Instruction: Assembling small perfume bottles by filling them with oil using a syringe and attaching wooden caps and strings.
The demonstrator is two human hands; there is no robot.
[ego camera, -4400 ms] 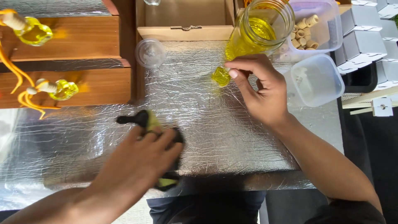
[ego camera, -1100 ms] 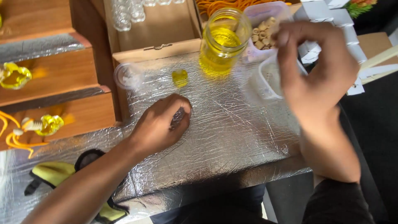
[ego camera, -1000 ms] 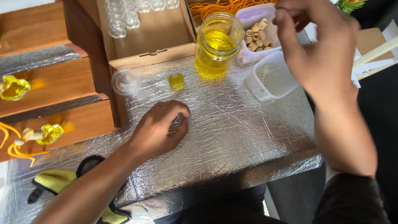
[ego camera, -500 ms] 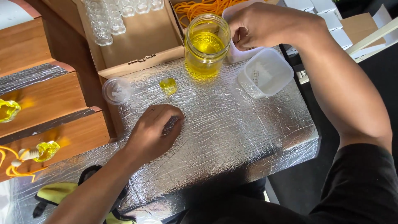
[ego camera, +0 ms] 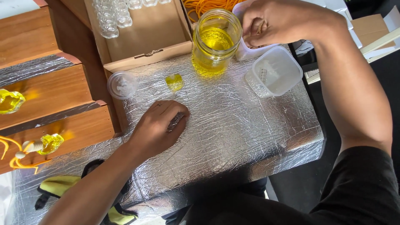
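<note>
My left hand (ego camera: 160,127) rests on the foil-covered table (ego camera: 233,125), fingers curled under, with nothing visible in it. A small square bottle of yellow liquid (ego camera: 174,81) stands just beyond it, next to a round clear lid (ego camera: 122,84). My right hand (ego camera: 283,21) is up at the back right, over a white tub (ego camera: 243,52) behind the big glass jar of yellow liquid (ego camera: 216,39). Its fingers pinch a small beige cork-like piece (ego camera: 260,27). The tub's contents are hidden by the hand.
An empty clear plastic tub (ego camera: 275,73) sits right of the jar. A cardboard box (ego camera: 146,37) holds small empty glass bottles (ego camera: 112,16); orange cords (ego camera: 208,5) lie behind. Wooden steps (ego camera: 54,91) at left carry filled bottles (ego camera: 50,143). A black-and-yellow tool (ego camera: 62,187) lies near left.
My right hand has moved from above the clear tub to the white tub behind the jar and closed on a small piece. My left hand has stayed curled on the foil.
</note>
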